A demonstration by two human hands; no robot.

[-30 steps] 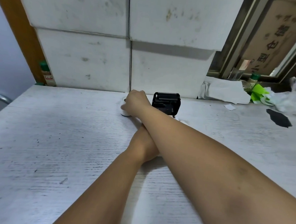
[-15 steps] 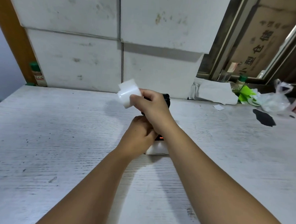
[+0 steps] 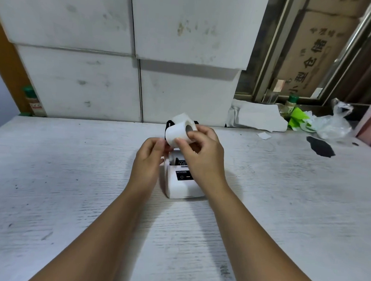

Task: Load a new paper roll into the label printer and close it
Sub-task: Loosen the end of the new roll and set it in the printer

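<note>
A white paper roll [image 3: 178,130] is held in the air just above the label printer [image 3: 183,187], its hollow core facing right. My right hand [image 3: 201,154] grips the roll, thumb on its front and fingers at the core end. My left hand [image 3: 149,157] touches the roll's lower left edge with its fingertips. The printer is small and white with a black control panel, standing on the table's middle. Its black lid [image 3: 169,126] stands open behind the roll, mostly hidden by it. The paper bay is partly hidden by my hands.
The whitewashed wooden table [image 3: 70,188] runs to stacked white boxes [image 3: 182,93] at the back. At the back right lie crumpled paper [image 3: 259,117], a green scrap [image 3: 296,119], a plastic bag [image 3: 333,124], bottles and a black patch [image 3: 320,146]. A bottle [image 3: 33,101] stands back left.
My right hand picked the roll up from the table left of the printer and carried it over the printer. My left hand left the printer body and rose to the roll.
</note>
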